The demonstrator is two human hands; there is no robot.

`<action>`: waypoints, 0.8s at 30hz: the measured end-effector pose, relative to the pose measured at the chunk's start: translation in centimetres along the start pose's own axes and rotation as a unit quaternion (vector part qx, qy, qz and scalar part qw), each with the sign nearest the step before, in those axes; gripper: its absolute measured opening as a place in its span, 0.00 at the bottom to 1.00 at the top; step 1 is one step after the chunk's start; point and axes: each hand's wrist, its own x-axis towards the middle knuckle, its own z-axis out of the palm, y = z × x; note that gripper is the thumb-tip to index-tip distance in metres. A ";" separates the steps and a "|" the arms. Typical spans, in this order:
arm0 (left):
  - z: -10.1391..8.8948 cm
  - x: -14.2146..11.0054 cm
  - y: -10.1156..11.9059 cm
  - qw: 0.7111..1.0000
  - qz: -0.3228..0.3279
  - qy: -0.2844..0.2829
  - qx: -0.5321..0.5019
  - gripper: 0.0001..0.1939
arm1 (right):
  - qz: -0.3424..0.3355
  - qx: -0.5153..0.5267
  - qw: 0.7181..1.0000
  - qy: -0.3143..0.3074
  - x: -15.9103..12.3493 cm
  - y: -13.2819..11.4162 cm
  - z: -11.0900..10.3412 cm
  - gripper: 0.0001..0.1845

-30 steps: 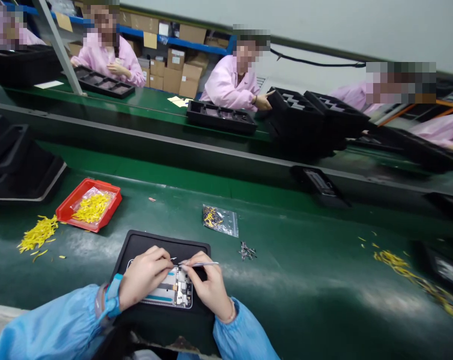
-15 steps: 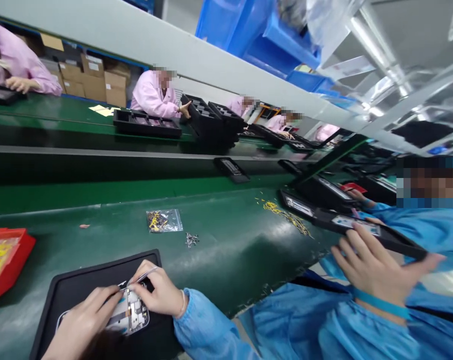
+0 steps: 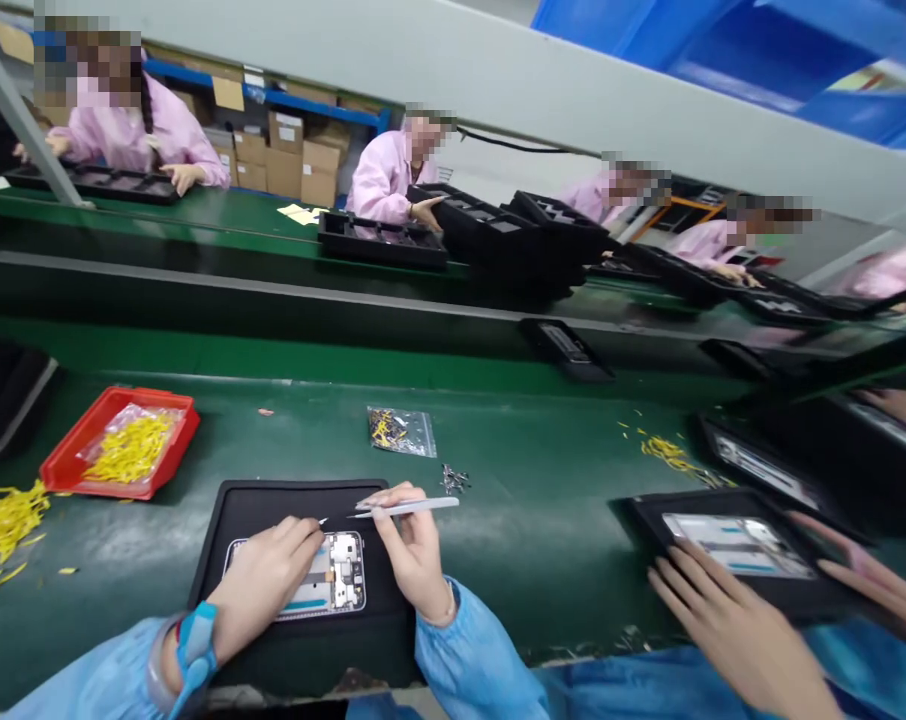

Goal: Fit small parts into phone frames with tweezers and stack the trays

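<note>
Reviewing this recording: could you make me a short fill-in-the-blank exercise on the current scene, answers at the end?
1. The camera wearer's right hand holds a slim silver pair of ____.
2. The flat, silver-framed electronic device lies on a rectangular tray coloured ____.
3. The shallow red plastic bin holds bagged small strips coloured ____.
4. The bright blue strap is around the wearer's ____ wrist.

Missing words: tweezers; black; yellow; left.
</note>
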 end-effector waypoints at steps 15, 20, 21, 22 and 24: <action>-0.2 -0.3 0.5 0.998 -0.013 -0.060 0.012 0.13 | 0.193 0.051 0.980 0.004 -0.5 1.6 1.1 0.17; -0.8 -0.2 -0.1 0.987 -0.100 -0.009 -0.122 0.10 | 0.192 0.048 0.980 -0.010 -0.5 1.3 1.0 0.17; -0.8 -0.1 -0.2 0.983 -0.112 -0.003 -0.145 0.10 | 0.189 0.045 0.981 -0.017 -0.5 1.3 1.0 0.17; -0.9 -0.1 -0.4 0.979 -0.122 0.000 -0.161 0.09 | 0.185 0.042 0.981 -0.025 -0.6 1.2 0.9 0.17; -0.9 0.0 -0.5 0.975 -0.137 -0.002 -0.176 0.08 | 0.177 0.034 0.983 -0.041 -0.6 1.0 1.0 0.16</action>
